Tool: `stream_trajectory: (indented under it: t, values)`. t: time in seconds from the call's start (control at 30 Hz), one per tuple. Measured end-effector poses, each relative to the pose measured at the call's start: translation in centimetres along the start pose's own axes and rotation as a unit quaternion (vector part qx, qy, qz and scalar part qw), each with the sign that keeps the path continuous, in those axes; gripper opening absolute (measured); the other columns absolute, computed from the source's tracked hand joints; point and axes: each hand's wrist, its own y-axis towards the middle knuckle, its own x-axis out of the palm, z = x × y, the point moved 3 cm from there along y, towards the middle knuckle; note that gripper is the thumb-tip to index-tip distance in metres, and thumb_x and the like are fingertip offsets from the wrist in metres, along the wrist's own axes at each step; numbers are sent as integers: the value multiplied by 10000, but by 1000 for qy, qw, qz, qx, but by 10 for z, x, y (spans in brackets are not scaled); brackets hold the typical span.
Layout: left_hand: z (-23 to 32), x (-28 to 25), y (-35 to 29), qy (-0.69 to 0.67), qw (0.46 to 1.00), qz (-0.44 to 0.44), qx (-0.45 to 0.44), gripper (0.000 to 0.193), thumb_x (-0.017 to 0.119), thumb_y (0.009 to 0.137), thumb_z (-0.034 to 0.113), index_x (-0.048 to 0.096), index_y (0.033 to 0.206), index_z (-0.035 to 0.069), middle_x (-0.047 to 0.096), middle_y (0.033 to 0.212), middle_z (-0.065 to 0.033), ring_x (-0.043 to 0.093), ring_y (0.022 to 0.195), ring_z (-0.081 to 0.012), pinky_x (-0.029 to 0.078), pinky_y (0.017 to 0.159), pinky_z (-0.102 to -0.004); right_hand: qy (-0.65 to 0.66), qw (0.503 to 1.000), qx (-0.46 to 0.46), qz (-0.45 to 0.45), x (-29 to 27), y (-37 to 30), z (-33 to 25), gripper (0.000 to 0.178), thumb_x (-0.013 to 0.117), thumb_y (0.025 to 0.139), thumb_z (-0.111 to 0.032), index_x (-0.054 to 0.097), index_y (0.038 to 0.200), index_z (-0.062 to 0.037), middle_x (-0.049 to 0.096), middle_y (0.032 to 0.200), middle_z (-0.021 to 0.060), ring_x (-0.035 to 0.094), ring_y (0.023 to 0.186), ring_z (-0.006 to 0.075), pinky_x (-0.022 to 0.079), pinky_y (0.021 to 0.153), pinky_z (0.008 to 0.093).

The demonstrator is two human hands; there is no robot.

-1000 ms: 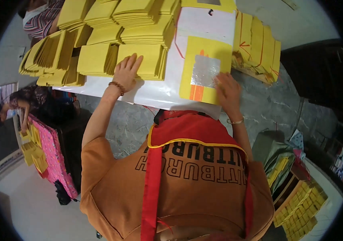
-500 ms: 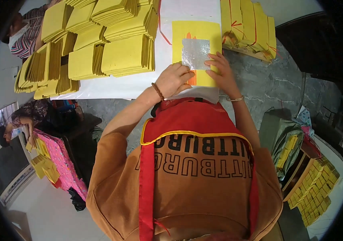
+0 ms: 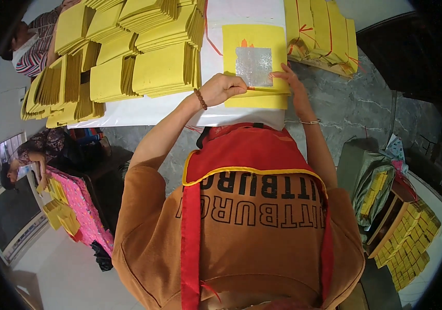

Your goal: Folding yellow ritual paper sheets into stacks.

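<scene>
A yellow paper sheet (image 3: 254, 36) with a silver foil square (image 3: 253, 66) at its middle and an orange print lies in front of me on the white-covered table. My left hand (image 3: 223, 90) is closed in a pinch on the sheet's near edge, just left of its middle. That edge is lifted or folded back, and more yellow paper (image 3: 254, 101) shows below it. My right hand (image 3: 294, 88) lies at the sheet's right side, fingers stretched out, with a fingertip at the foil's lower right corner.
Stacks of folded yellow paper (image 3: 161, 70) cover the table's left part. Bundles tied with red string (image 3: 319, 33) stand to the right. The table's white cover (image 3: 143, 113) shows in front. Two other people work at the left, one beside a pink cloth (image 3: 84, 201). Yellow bundles (image 3: 407, 248) are piled lower right.
My left hand has moved slightly left and up, bringing the sheet's near edge up off the paper below. My right hand has shifted a little right, its fingers now mostly off the foil.
</scene>
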Motion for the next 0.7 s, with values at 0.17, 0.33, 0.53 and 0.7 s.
stream_trajectory:
  t: [0.17,0.33,0.53,0.7]
  values:
    - [2,2,-7,26,999,33,22,129,558,854,148,599,890,31,616,780,-125,594,723,-275,464,649,-337,-97,991,-59,-69,4,-6,-21,330,612,780,-186,613,1104,-124,441,1325,95,239,1333,260,198,1076,376]
    - [8,19,-20,223,950,90,201,250,565,805,63,578,1052,103,589,980,-118,564,774,-247,468,661,-346,-227,961,-106,-120,3,-2,-15,422,711,641,-63,630,1048,-142,538,1245,1,233,1335,269,204,1091,398]
    - [29,27,-26,375,888,40,264,360,628,738,159,581,1093,195,503,1180,-87,529,918,-234,451,752,-327,-230,961,-105,-111,3,0,-14,353,701,665,-54,647,1001,-148,548,1233,0,242,1331,271,220,1087,397]
    - [15,20,-18,322,912,20,255,396,677,701,190,578,1082,144,524,1132,-96,524,934,-248,460,780,-338,-114,985,-49,-118,1,-2,-23,222,643,744,-75,631,966,-81,552,1229,26,224,1341,268,171,1091,393]
